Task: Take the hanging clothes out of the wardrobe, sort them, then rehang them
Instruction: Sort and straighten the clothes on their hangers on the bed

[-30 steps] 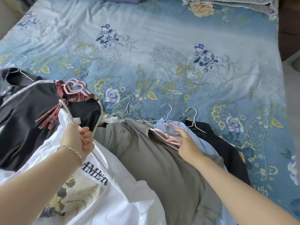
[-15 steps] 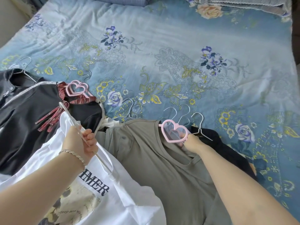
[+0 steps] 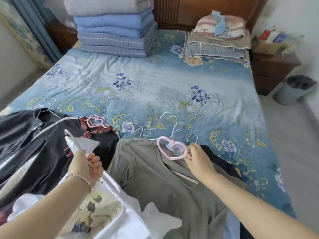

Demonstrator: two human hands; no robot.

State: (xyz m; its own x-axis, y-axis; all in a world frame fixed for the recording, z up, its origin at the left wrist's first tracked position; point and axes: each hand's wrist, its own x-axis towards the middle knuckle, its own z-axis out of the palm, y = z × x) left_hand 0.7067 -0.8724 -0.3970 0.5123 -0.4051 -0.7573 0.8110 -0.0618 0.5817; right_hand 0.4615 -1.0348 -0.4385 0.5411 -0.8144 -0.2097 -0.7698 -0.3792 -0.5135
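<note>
Grips a white hanger (image 3: 74,145) in the left hand (image 3: 84,167), with fingers curled round one arm of it and the hook end tilted up and away over the black clothes. Holds it with the white printed T-shirt (image 3: 103,213) trailing from it down beside the left forearm (lettering too blurred to read).

Pinches the pink heart-shaped hanger (image 3: 172,150) with the right hand (image 3: 198,158), thumb and fingertips closed on the heart's right side, the hanger just left of that hand and touching it. Raised slightly at the neckline of the grey-green shirt (image 3: 155,183), itself spread on the near part of the bed between both arms and passing under the right wrist.

Just beyond the right hand, a dark garment (image 3: 222,163) under the shirt's edge, with several metal hooks (image 3: 174,125) poking past the heart onto the blue floral bedspread (image 3: 172,75).

Far left, a black jacket (image 3: 25,135) beside a dark top with a red ruffled collar (image 3: 103,144) and a second pink heart hanger (image 3: 95,120), well apart from the right hand.

At the headboard end, a stack of folded quilts (image 3: 114,31) and a pile of pillows (image 3: 219,38). On the floor to the right, a blue bin (image 3: 296,88) near a wooden nightstand (image 3: 272,69).
</note>
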